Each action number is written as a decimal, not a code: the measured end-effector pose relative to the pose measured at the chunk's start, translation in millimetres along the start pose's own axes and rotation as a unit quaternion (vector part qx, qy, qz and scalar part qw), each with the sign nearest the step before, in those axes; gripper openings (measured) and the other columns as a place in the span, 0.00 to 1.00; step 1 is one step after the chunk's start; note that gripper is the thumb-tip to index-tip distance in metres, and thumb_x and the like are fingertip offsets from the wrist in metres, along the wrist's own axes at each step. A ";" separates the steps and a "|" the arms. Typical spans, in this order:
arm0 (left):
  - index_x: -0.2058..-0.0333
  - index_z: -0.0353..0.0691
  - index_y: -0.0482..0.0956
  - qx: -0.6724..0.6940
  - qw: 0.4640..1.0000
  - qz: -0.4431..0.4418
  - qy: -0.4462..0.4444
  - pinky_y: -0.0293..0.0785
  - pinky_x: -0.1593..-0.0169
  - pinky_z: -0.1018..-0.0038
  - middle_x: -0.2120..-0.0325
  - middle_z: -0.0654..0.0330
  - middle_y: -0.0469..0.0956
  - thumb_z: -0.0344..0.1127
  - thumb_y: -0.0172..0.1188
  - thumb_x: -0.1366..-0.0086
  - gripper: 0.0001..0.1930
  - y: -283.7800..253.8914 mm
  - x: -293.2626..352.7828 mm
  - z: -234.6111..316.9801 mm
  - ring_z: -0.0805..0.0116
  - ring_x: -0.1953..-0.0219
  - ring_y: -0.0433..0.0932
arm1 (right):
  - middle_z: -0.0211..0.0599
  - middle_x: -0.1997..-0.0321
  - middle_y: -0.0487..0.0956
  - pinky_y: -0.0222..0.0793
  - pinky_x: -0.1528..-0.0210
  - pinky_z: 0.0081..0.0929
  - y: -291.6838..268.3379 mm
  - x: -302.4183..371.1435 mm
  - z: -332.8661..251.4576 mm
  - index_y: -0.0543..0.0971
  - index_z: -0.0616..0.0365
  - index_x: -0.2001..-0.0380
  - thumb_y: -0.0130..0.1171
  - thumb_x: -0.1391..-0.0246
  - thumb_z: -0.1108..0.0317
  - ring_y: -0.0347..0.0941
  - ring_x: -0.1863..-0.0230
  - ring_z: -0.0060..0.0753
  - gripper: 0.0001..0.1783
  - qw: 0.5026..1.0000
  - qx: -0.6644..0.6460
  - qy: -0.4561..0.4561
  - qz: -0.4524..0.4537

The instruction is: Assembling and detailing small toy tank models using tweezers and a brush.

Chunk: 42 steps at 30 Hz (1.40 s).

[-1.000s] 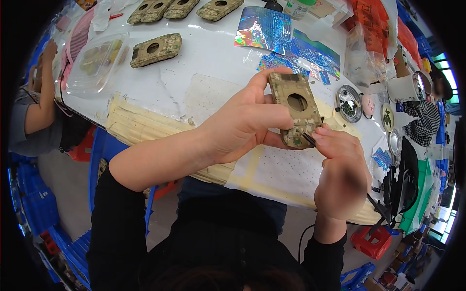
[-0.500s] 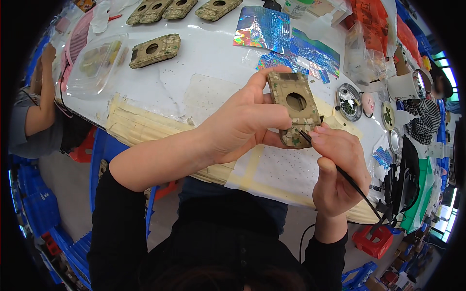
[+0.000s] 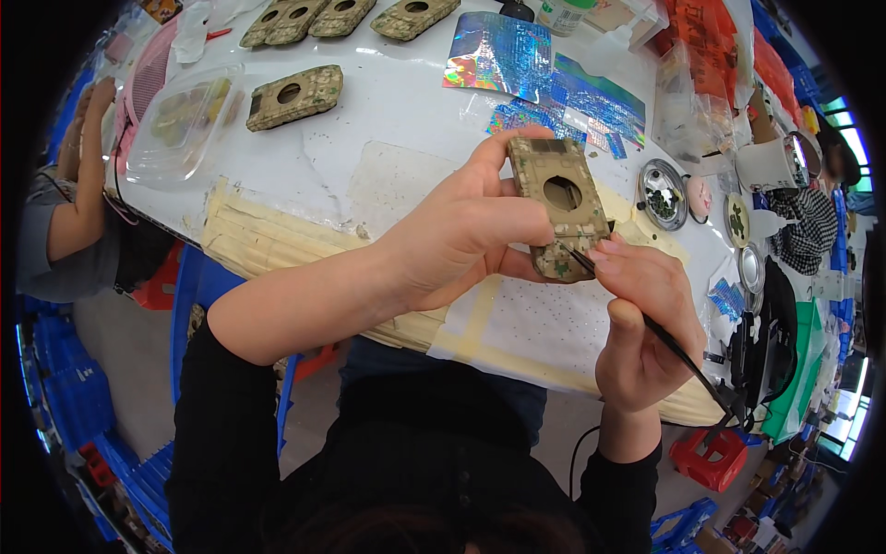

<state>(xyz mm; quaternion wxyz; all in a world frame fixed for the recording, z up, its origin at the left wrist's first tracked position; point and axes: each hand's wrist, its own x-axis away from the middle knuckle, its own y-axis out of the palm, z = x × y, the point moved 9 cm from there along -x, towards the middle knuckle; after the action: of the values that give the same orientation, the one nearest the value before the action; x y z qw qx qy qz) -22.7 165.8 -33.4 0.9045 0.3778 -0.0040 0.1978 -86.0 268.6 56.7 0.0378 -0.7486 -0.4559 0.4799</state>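
Observation:
My left hand [image 3: 480, 222] is wrapped round a camouflage model tank hull [image 3: 546, 203], tan and green with a round hole in its top. The hull is held up above the table, tilted toward me. Closed round slim black tweezers [image 3: 666, 340], my right hand [image 3: 649, 319] brings their tip to the hull's near end. Whether anything is in the tip is too small to tell. A small metal dish [image 3: 664, 196] with dark green bits stands right of the hull. Below my hands lies a white sheet [image 3: 517, 323] dotted with small specks.
More camouflage hulls [image 3: 293, 96] rest at the back left, near a clear plastic box [image 3: 185, 125]. Shiny holographic sheets [image 3: 498, 55] lie behind my hands. Bags, a white mug [image 3: 771, 166] and a black bag [image 3: 775, 323] crowd the right side. Another person's arm [image 3: 88, 175] is at far left.
My hands, the hull and the tweezers' tip stay almost still; the tweezers' rear end shifts slightly. At far left the other person's hands have moved a little.

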 end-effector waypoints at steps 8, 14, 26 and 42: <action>0.37 0.46 0.47 0.031 0.999 -0.026 -0.005 0.73 0.46 0.58 0.46 0.47 0.67 0.28 0.48 0.44 0.35 3.8 0.4 0.7 0.56 0.45 0.71 | 0.42 0.67 0.82 0.73 0.56 0.34 -5.7 2.7 3.2 0.80 0.64 0.66 0.63 0.49 0.66 0.79 0.62 0.43 0.12 0.996 -0.071 0.024 0.047; 0.37 0.45 0.46 0.053 0.998 -0.028 0.007 0.73 0.47 0.56 0.46 0.47 0.66 0.29 0.48 0.43 0.35 4.2 1.4 2.2 0.55 0.45 0.71 | 0.42 0.67 0.82 0.72 0.56 0.34 -4.9 1.2 4.1 0.80 0.64 0.66 0.63 0.49 0.66 0.78 0.62 0.43 0.12 0.997 -0.065 0.019 0.033; 0.36 0.45 0.43 0.017 1.000 -0.013 0.009 0.75 0.49 0.60 0.47 0.48 0.65 0.26 0.49 0.42 0.37 1.7 2.5 3.8 0.58 0.47 0.72 | 0.39 0.67 0.82 0.72 0.56 0.32 -1.0 -1.1 0.3 0.80 0.63 0.66 0.64 0.52 0.66 0.78 0.62 0.41 0.12 1.000 -0.012 0.006 0.008; 0.36 0.44 0.42 0.007 1.000 -0.010 0.007 0.74 0.48 0.58 0.47 0.47 0.66 0.26 0.48 0.42 0.37 1.0 2.5 2.2 0.57 0.47 0.72 | 0.39 0.68 0.82 0.72 0.57 0.32 -1.0 0.0 0.9 0.80 0.63 0.66 0.64 0.52 0.67 0.78 0.63 0.42 0.11 1.000 -0.011 0.004 0.008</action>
<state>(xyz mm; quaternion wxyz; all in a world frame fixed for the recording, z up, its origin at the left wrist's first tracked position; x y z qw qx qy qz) -20.4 165.8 -30.8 0.9038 0.3825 0.0075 0.1918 -87.3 268.9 56.7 0.0272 -0.7546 -0.4552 0.4719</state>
